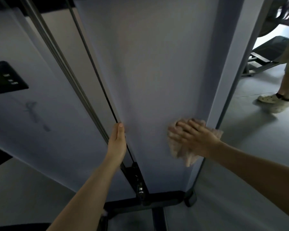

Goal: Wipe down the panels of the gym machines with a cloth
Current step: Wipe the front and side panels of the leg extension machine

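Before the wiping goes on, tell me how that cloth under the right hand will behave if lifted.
The cloth looks soft and floppy: it bunches in folds under the flat right hand and a loose end hangs below it. It probably weighs little. Lifted off the panel, it would likely droop rather than hold shape.

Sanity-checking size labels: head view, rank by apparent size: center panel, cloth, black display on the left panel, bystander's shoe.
1. center panel
2. cloth, partly covered by the right hand
3. black display, cut off by the frame edge
4. shoe, farther away, so its rank is unsure
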Action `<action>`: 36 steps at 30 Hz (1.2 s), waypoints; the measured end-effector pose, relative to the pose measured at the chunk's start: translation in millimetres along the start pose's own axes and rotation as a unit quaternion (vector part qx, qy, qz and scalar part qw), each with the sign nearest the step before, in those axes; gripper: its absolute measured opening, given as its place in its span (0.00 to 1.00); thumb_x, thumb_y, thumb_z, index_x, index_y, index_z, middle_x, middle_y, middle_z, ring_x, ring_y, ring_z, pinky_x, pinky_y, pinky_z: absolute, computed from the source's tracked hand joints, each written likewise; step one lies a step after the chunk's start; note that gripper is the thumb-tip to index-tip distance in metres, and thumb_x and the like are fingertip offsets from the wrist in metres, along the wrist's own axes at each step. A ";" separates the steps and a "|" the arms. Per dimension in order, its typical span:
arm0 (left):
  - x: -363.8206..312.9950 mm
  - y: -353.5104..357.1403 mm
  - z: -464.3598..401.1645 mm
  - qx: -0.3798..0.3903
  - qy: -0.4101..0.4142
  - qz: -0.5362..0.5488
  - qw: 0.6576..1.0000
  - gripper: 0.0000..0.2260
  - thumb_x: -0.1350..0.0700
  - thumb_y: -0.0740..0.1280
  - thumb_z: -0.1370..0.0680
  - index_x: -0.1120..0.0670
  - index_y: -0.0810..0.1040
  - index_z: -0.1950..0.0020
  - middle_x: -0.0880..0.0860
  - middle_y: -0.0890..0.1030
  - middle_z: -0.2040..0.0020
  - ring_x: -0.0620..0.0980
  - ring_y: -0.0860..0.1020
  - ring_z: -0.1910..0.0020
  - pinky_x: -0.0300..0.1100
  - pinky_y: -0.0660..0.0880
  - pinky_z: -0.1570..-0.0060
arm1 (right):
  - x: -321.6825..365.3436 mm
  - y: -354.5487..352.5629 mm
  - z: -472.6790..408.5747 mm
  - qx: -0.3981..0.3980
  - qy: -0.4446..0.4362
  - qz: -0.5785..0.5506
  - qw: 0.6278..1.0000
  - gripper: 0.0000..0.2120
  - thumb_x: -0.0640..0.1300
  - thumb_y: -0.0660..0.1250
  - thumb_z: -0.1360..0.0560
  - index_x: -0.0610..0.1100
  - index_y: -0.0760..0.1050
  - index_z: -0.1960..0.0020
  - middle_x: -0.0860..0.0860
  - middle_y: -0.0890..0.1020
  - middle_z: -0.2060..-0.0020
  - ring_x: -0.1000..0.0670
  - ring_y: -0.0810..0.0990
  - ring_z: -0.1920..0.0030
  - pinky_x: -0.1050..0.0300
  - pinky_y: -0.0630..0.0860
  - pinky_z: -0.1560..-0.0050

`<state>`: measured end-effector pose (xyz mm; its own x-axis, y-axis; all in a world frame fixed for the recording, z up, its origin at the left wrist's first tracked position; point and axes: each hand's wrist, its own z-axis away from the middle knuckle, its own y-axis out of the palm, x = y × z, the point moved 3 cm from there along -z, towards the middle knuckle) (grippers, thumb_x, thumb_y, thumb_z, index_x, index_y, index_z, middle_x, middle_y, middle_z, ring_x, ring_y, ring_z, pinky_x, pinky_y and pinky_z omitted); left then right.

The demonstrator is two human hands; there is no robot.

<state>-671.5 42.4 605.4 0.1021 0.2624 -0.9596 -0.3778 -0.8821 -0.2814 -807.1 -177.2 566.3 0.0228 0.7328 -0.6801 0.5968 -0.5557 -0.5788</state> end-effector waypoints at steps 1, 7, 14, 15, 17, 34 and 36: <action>0.8 0.9 -0.3 -0.002 0.003 0.005 1.000 0.20 0.47 0.48 0.18 0.54 0.67 0.32 0.53 0.73 0.37 0.51 0.73 0.38 0.53 0.66 0.33 | -14.0 -14.4 -9.2 -0.023 0.042 -0.011 0.999 0.22 0.43 0.54 0.25 0.43 0.63 0.32 0.45 0.74 0.34 0.38 0.63 0.35 0.44 0.46 0.29; 3.4 3.2 -1.3 -0.013 0.017 0.029 0.999 0.11 0.49 0.49 0.17 0.46 0.70 0.48 0.51 0.75 0.49 0.51 0.75 0.47 0.56 0.70 0.38 | -40.6 -43.7 -57.9 -0.093 0.304 0.009 0.948 0.28 0.55 0.55 0.24 0.40 0.61 0.30 0.38 0.62 0.33 0.32 0.59 0.36 0.39 0.43 0.30; -0.2 1.5 -0.8 -0.016 0.017 0.004 1.000 0.11 0.50 0.49 0.17 0.44 0.67 0.55 0.46 0.71 0.57 0.43 0.71 0.55 0.45 0.68 0.42 | 42.8 22.2 24.2 0.111 -0.001 -0.028 0.993 0.37 0.45 0.53 0.31 0.43 0.46 0.24 0.51 0.76 0.36 0.43 0.64 0.35 0.44 0.41 0.28; 1.3 0.4 -1.3 -0.020 0.014 0.006 1.000 0.11 0.50 0.48 0.17 0.43 0.67 0.56 0.46 0.70 0.57 0.45 0.72 0.54 0.45 0.68 0.41 | 38.9 21.7 27.2 0.103 0.000 -0.028 0.994 0.38 0.45 0.57 0.32 0.42 0.48 0.24 0.51 0.76 0.36 0.43 0.66 0.35 0.45 0.43 0.27; 4.5 0.4 -1.4 -0.029 0.019 0.005 0.999 0.12 0.50 0.48 0.17 0.42 0.66 0.57 0.46 0.70 0.57 0.49 0.72 0.51 0.46 0.68 0.42 | 19.3 10.5 25.0 0.056 0.065 -0.040 0.996 0.34 0.43 0.61 0.35 0.41 0.59 0.30 0.46 0.76 0.37 0.40 0.69 0.37 0.46 0.51 0.29; 9.1 8.6 -3.5 -0.064 0.039 0.032 0.997 0.16 0.47 0.47 0.18 0.51 0.69 0.39 0.52 0.73 0.40 0.53 0.71 0.38 0.52 0.65 0.33 | 43.5 -1.5 11.8 -0.007 0.567 -0.330 0.755 0.33 0.63 0.48 0.22 0.45 0.41 0.27 0.25 0.45 0.31 0.22 0.46 0.32 0.23 0.56 0.38; 7.1 10.7 -1.8 -0.070 0.035 0.035 0.996 0.18 0.47 0.47 0.18 0.53 0.67 0.35 0.51 0.74 0.38 0.53 0.71 0.37 0.53 0.64 0.32 | 8.8 -27.3 -23.4 -0.074 0.587 -0.323 0.739 0.36 0.64 0.47 0.23 0.46 0.38 0.26 0.26 0.46 0.30 0.24 0.46 0.30 0.29 0.47 0.34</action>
<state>-673.2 34.1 595.6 0.1463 0.1755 -0.9736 -0.2547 -0.9443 -0.2085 -804.4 -146.4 586.7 0.3235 0.7099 0.6256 0.8666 0.0431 -0.4971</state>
